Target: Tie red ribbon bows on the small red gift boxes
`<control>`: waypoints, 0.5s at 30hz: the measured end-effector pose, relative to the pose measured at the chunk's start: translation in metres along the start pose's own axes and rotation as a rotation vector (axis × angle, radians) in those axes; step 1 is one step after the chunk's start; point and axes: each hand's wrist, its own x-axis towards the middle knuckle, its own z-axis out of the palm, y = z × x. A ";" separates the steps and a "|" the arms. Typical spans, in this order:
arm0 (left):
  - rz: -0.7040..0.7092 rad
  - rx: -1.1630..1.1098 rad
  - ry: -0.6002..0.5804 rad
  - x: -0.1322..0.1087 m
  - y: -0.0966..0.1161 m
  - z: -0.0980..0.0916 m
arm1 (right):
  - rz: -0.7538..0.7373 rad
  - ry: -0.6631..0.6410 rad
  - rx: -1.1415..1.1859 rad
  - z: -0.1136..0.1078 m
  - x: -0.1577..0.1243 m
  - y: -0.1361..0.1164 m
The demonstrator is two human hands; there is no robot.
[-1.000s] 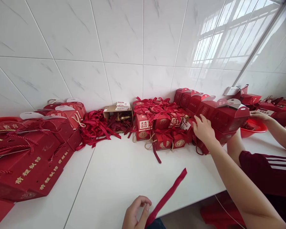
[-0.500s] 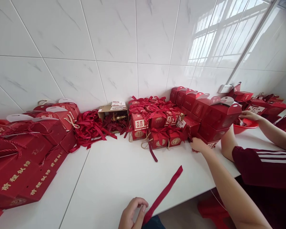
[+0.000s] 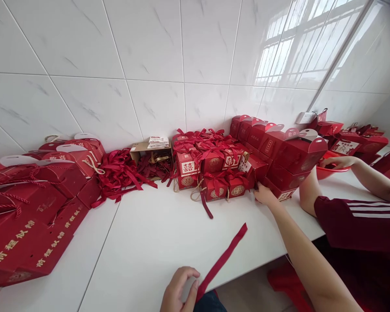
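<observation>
At the bottom of the view is my left hand [image 3: 180,292], its thumb and fingers closed on the lower end of a dark red ribbon [image 3: 222,260]. The ribbon's far end stretches up and right over the white table. My right hand [image 3: 265,195] reaches in from the lower right, its fingers closed at the lower edge of a small red gift box [image 3: 257,167]. The fingertips are partly hidden there. Left of this hand are several small gift boxes [image 3: 215,190] tied with red bows, some with gold emblems and cord handles.
Larger red boxes [image 3: 56,216] fill the left side, beside a heap of loose ribbons [image 3: 118,173]. A cardboard box [image 3: 136,154] carries white cards [image 3: 158,141]. Stacked red boxes [image 3: 289,151] stand right. A co-worker's hand [image 3: 341,162] is at a red basin [image 3: 331,173].
My right hand has shifted slightly left and closer to the small gift box. My left hand keeps the ribbon. The co-worker's hand has dipped into the basin. The view has turned slightly.
</observation>
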 end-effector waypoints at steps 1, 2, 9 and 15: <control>0.032 0.055 0.030 -0.001 -0.003 0.002 | -0.019 0.017 0.002 -0.001 -0.008 -0.001; 0.058 0.117 0.065 -0.002 -0.006 0.004 | -0.042 0.027 0.007 -0.002 -0.018 -0.001; 0.037 0.352 0.089 -0.001 -0.011 0.018 | -0.283 -0.422 0.163 0.000 -0.140 0.012; 0.008 0.237 -0.022 0.002 0.007 0.004 | -0.302 -1.120 0.642 0.090 -0.237 0.013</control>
